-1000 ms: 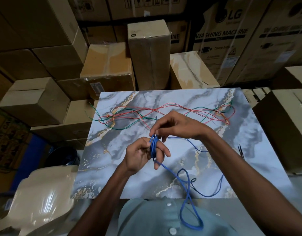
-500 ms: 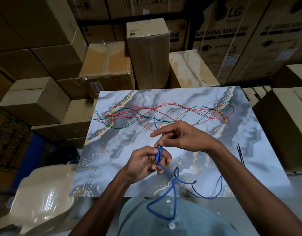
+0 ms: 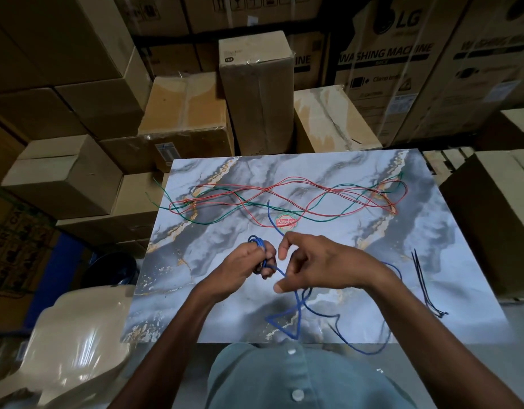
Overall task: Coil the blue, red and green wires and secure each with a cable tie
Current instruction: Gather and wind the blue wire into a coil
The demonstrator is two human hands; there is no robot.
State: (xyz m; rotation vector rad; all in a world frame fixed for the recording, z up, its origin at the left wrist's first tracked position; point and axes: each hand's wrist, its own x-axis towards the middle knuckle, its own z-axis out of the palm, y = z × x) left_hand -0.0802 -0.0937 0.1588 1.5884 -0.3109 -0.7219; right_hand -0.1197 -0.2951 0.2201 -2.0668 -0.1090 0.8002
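Hands [image 3: 290, 264] close together: my left hand [image 3: 243, 267] grips the blue wire [image 3: 297, 302] coil as an anchor while my right hand [image 3: 316, 261] pinches its loose length to feed another loop.

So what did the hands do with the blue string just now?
The right hand swung down and around, laying another turn of the blue wire onto the coil the left hand grips. The loose blue tail got shorter. The red wire, green wire and cable ties stayed put.

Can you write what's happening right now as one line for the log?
step: coiling blue wire | left hand: holds coil | right hand: feeds wire | red wire, green wire: loose | cable ties: unused
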